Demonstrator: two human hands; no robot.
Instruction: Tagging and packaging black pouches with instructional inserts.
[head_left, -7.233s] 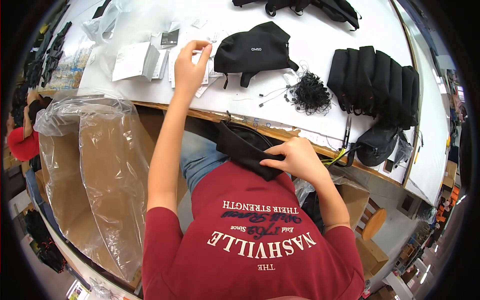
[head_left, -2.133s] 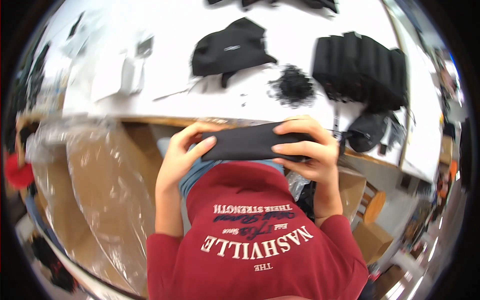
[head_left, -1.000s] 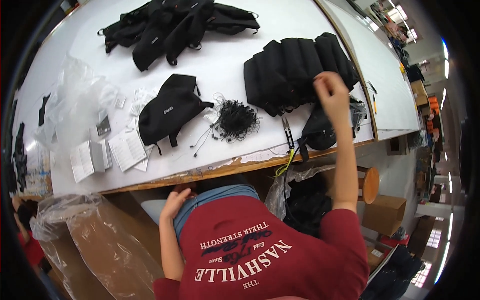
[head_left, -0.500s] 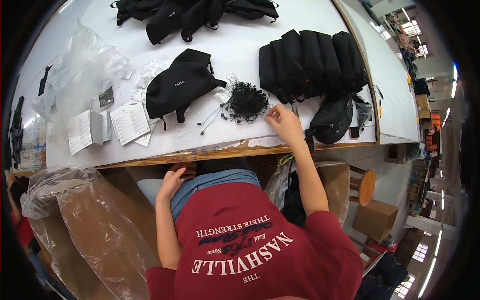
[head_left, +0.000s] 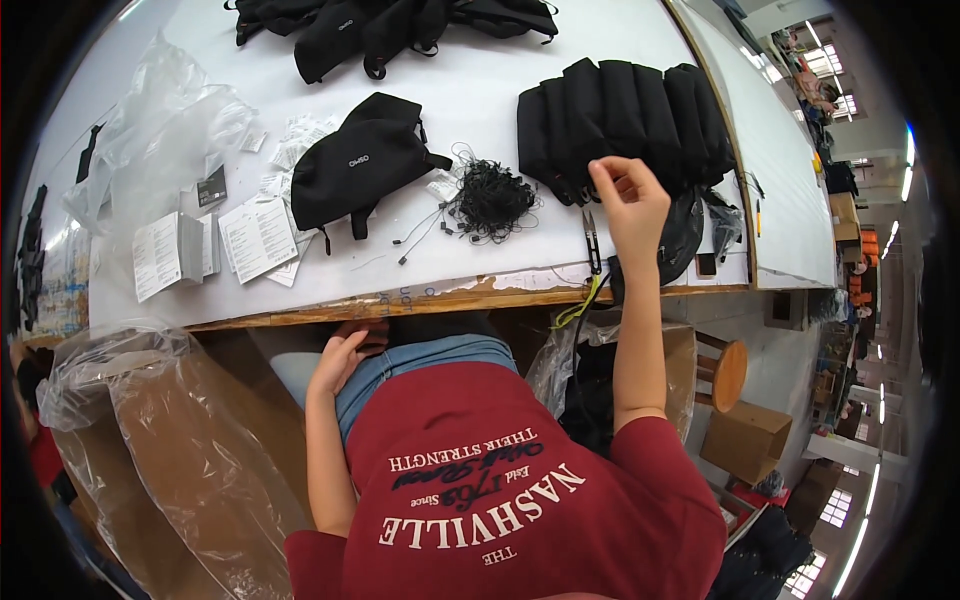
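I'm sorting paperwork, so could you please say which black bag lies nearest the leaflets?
The single black bag left of the tangled black cords: it lies beside the leaflets, while those in the far heap and at right lie farther.

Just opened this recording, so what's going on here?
A person in a dark red short-sleeved T-shirt is at a white-topped, wood-edged table. The bare right hand is raised in front of a row of plump black fabric bags, thumb and fingertips close together; whether it grips anything cannot be told. The bare left hand is low by the blue denim jeans. A tangled heap of thin black cords lies beside a flat black fabric bag.
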